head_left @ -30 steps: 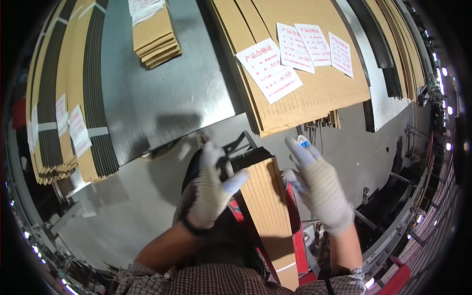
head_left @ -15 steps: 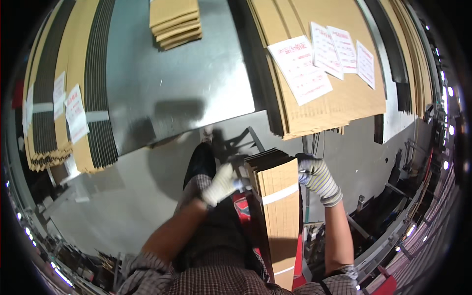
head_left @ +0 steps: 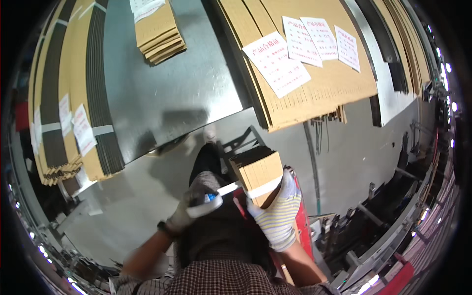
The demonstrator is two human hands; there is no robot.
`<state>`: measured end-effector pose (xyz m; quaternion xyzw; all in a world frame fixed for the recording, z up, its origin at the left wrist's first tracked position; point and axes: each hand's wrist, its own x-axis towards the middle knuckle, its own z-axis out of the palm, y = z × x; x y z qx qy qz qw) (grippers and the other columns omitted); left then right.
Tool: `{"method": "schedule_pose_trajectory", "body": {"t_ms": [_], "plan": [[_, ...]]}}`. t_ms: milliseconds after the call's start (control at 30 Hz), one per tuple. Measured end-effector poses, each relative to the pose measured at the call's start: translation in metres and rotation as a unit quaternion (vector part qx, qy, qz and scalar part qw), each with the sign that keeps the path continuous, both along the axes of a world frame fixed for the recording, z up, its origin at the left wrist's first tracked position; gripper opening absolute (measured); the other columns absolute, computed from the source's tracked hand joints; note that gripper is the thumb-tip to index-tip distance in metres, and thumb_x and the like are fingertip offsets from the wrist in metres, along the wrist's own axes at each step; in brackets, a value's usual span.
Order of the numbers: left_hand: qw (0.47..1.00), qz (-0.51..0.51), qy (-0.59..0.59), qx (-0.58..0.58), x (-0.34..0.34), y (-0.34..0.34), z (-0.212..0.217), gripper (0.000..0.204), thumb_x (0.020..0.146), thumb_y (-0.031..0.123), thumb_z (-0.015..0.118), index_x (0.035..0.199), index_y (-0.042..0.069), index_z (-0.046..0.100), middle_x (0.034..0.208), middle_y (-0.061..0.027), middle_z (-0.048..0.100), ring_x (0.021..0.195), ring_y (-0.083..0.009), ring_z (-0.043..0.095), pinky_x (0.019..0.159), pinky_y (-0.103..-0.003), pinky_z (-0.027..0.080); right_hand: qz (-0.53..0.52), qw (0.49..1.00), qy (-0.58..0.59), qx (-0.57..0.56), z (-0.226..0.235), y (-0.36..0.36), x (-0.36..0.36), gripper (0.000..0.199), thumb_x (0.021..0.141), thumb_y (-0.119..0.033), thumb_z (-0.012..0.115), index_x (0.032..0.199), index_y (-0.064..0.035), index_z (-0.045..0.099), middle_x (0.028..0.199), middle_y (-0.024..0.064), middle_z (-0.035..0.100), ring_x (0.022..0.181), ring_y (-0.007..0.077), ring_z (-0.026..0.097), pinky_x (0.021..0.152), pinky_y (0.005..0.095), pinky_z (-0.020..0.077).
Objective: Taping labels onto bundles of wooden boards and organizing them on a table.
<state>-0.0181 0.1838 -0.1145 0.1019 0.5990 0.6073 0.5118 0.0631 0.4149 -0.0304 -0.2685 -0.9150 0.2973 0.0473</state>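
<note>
Below the workbench, a bundle of brown cardboard strips [head_left: 258, 171] stands tilted toward me, dark at its far end. A white tape band [head_left: 265, 188] crosses it near that end. My right hand [head_left: 279, 216], in a striped knit glove, grips the bundle, thumb on its left side and fingers along its right side over the band's edge. Left of the bundle, my gloved left hand [head_left: 183, 212] is closed on a roll of white tape [head_left: 204, 210] with a blue part inside. A short tape strip [head_left: 229, 188] stretches between roll and bundle. The left fingers are blurred.
A metal-topped bench [head_left: 162, 93] carries a small cardboard stack [head_left: 160, 37]. Long taped cardboard bundles [head_left: 101, 93] lie at its left; a wide cardboard stack [head_left: 319, 98] with paper labels [head_left: 278, 64] lies right. Something red [head_left: 302, 231] stands beside my right forearm, with metal frames further right.
My left hand has drawn left and toward me with the tape roll, a strip now showing. My right hand has moved from the bundle's right side onto its near face. The view has shifted slightly.
</note>
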Motion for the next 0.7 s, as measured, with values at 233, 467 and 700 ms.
{"method": "schedule_pose_trajectory", "body": {"t_ms": [233,467,700], "plan": [[0.767,-0.425,0.457,-0.150,-0.065,0.109,0.112,0.053,0.082,0.032,0.063,0.127,0.004,0.058,0.116,-0.0168,0.064,0.105,-0.0339,0.062,0.094,-0.042,0.047,0.136,0.981,0.137,-0.031,0.054,0.009,-0.013,0.051,0.072,-0.028,0.083,0.107,-0.0026,0.055,0.090,0.0149,0.057,0.085,0.0357,0.056,0.075,0.0461,0.0437],[0.640,-0.377,0.667,0.054,-0.087,0.160,0.045,0.023,0.093,0.024,0.052,0.105,0.008,0.062,0.102,-0.0075,0.063,0.098,-0.0251,0.063,0.084,-0.037,0.050,0.359,0.931,-0.060,0.033,0.076,0.035,-0.019,0.011,0.090,-0.023,0.065,0.095,-0.0135,0.063,0.063,0.0069,0.056,0.064,0.0277,0.064,0.061,0.0439,0.0520],[0.682,-0.344,0.644,0.040,-0.081,0.165,0.051,0.020,0.088,0.022,0.054,0.093,0.005,0.065,0.090,-0.0111,0.062,0.095,-0.0246,0.060,0.088,-0.036,0.048,0.228,0.917,-0.258,0.200,-0.112,0.177,0.004,0.021,0.086,-0.016,0.057,0.068,-0.0111,0.067,0.065,0.0180,0.064,0.054,0.0340,0.059,0.048,0.0442,0.0424]]}}
